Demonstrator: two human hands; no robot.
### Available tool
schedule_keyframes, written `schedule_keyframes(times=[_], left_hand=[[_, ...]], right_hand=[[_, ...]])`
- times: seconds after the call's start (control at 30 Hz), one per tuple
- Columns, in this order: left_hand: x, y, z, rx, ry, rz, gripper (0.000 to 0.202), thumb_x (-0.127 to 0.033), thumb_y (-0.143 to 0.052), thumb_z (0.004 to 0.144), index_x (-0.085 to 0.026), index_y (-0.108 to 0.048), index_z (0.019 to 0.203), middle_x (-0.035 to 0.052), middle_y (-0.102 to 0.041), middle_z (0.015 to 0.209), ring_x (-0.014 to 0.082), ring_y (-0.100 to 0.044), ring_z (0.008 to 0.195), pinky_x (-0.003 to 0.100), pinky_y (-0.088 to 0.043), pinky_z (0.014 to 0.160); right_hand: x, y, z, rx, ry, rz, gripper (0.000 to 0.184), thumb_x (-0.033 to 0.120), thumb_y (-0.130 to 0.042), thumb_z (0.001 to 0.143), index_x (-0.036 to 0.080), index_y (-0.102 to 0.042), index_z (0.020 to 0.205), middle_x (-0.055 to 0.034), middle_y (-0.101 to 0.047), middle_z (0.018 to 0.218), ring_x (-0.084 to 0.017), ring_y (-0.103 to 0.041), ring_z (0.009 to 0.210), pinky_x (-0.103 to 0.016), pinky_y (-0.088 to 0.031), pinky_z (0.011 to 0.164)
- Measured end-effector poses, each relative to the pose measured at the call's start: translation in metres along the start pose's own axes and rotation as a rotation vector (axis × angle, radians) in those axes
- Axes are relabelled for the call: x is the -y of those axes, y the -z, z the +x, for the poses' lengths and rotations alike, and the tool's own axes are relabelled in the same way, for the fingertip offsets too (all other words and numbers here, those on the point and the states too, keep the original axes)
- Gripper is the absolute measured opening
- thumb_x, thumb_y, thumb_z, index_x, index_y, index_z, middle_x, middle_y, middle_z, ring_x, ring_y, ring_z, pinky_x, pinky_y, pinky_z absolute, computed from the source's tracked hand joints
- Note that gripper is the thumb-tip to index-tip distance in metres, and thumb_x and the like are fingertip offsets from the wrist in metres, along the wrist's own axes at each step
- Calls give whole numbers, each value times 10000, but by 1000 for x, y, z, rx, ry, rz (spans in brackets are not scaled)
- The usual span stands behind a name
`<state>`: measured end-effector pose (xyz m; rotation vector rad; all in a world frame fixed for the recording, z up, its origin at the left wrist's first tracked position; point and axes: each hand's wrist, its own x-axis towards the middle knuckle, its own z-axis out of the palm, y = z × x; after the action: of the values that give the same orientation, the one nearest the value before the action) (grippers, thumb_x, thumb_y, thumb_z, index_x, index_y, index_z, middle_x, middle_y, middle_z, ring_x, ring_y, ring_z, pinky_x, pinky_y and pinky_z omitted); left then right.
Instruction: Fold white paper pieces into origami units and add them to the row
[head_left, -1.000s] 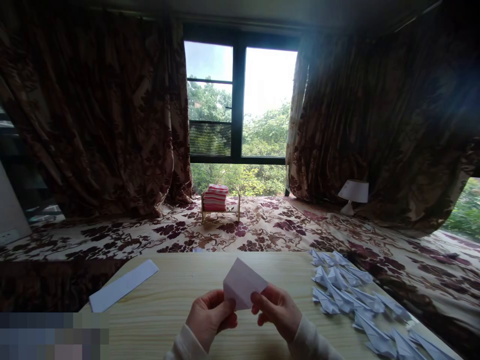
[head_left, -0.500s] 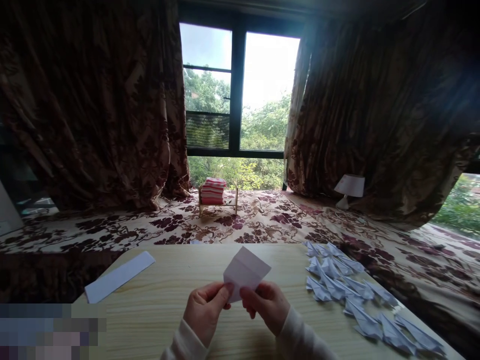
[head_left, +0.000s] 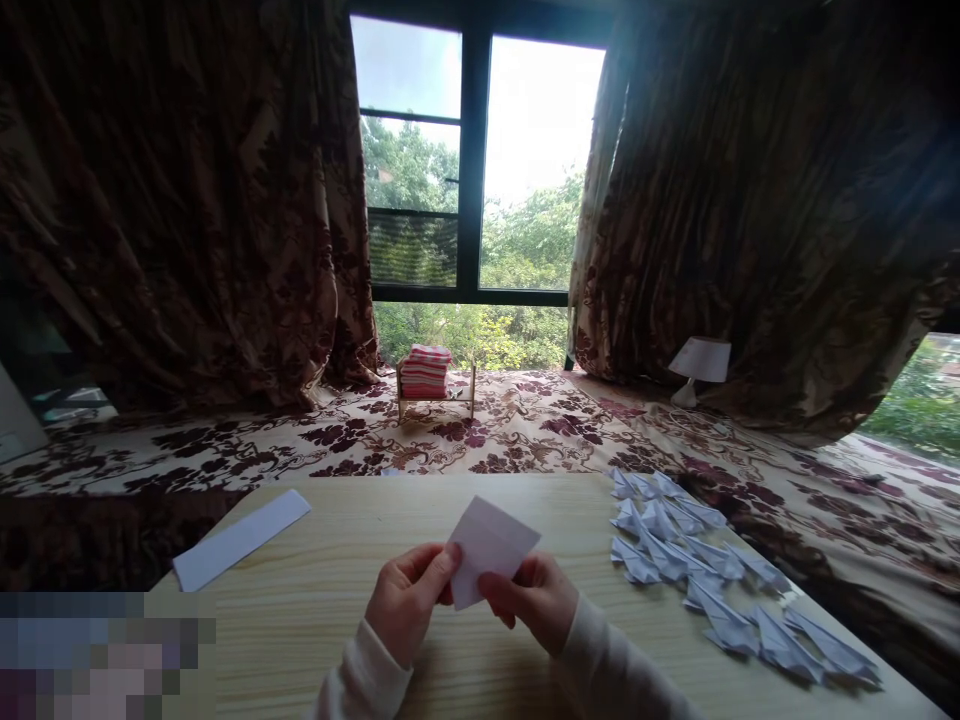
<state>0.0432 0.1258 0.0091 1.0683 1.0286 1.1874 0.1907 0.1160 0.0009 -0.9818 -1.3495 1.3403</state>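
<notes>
A small folded white paper is held up above the light wooden table, near its front middle. My left hand pinches the paper's lower left edge with thumb and fingers. My right hand grips its lower right corner, fingers curled. Both wrists wear pale sleeves. Several folded paper planes lie in a row along the table's right side, apart from my hands.
A white paper strip lies at the table's left. Behind the table spreads a floral bedspread with a small wooden rack of striped cloth and a white lamp. Dark curtains flank a window.
My hands and the paper have drawn slightly closer together and lower; the paper has turned a little. The view has tilted down a bit.
</notes>
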Motion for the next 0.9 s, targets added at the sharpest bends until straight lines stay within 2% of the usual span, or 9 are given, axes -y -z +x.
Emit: schedule_keyframes(times=[0.07, 0.17, 0.43, 0.63, 0.77, 0.9], left_hand=[[0, -3, -1, 12, -22, 17, 405, -500, -705, 552, -112, -709, 669, 24, -599, 509, 131, -505, 491, 227, -398, 485], [-2, -5, -4, 26, -42, 40, 378, -465, -723, 554, -101, -725, 657, 24, -622, 508, 132, -518, 498, 210, -386, 479], [-2, -4, -5, 1, 34, -19, 373, -430, -777, 477, -92, -726, 627, 23, -644, 517, 110, -519, 464, 192, -412, 460], [-8, 2, 0, -104, 99, -128, 341, -381, -803, 460, -123, -702, 660, 26, -664, 549, 146, -598, 513, 230, -493, 505], [-9, 3, 0, -127, 116, -166, 329, -343, -813, 463, -122, -703, 680, 32, -675, 563, 153, -619, 534, 228, -507, 516], [-6, -2, -2, -90, 130, -190, 373, -375, -821, 426, -119, -713, 676, 27, -675, 551, 167, -628, 559, 249, -524, 574]], right_hand=[[-3, 0, -1, -1, -9, 9, 462, 555, -674, 566, 147, -507, 429, 38, -440, 371, -46, -340, 340, -199, -248, 354], [-5, 2, -1, -36, -24, 26, 475, 567, -675, 567, 136, -526, 436, 31, -448, 369, -48, -352, 324, -199, -257, 341], [5, 23, 5, -237, 32, 74, 452, 566, -667, 601, 136, -542, 535, 45, -457, 404, -56, -381, 363, -191, -300, 363], [12, 33, 5, -393, 78, 90, 450, 569, -637, 643, 133, -618, 752, -3, -564, 585, -95, -485, 501, -193, -384, 425], [7, 19, 2, -330, 101, 51, 419, 543, -647, 646, 133, -614, 727, -13, -572, 567, -103, -496, 505, -186, -377, 404], [-3, 4, 1, -231, 97, 76, 377, 496, -691, 607, 149, -587, 713, 30, -518, 506, -83, -452, 450, -174, -350, 366]])
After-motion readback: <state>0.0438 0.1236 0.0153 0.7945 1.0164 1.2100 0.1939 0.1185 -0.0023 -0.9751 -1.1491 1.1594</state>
